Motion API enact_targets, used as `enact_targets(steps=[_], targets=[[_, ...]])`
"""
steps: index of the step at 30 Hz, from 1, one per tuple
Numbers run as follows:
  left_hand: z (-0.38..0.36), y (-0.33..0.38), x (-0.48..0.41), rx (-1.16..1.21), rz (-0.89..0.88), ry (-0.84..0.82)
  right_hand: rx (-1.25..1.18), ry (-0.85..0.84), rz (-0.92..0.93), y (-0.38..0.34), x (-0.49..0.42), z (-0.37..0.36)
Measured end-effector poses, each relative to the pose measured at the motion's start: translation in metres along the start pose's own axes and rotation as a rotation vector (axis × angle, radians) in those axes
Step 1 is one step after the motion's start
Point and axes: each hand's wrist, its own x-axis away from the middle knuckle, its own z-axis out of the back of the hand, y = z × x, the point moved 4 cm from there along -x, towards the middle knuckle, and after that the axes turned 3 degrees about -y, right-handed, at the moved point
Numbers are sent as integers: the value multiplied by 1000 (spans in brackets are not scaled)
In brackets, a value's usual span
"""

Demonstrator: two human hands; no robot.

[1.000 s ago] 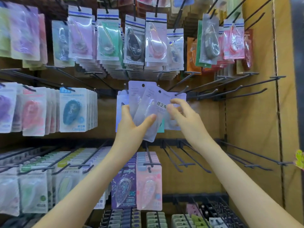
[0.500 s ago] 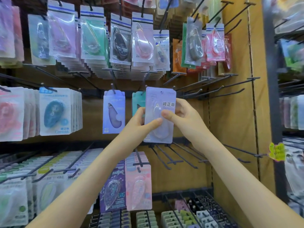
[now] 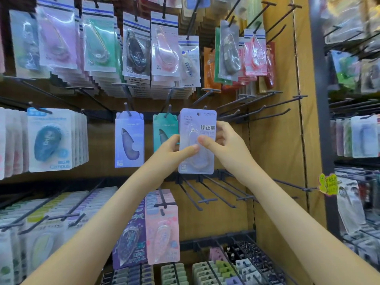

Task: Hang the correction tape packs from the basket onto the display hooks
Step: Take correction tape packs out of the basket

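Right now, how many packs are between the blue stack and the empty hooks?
3: lilac pack leftmost, teal pack beside it, pale pack held by left hand and right hand. Others may hide behind.

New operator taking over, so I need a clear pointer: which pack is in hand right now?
On the wooden display wall, find the middle row of hooks. Overlapping the teal pack's right edge is a pale lilac pack, held by the left hand and right hand. Only it bears bold dark characters at upper right.

Held pack — hung packs to L, hooks to R.
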Motion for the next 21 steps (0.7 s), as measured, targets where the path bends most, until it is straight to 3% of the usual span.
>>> enact_targets(steps=[7, 21], targets=[[-6, 6, -20, -54, 17, -26, -192, 51, -90, 5, -19, 8], [-5, 13, -27, 36, 18, -90, -208, 108, -23, -1, -40, 14]])
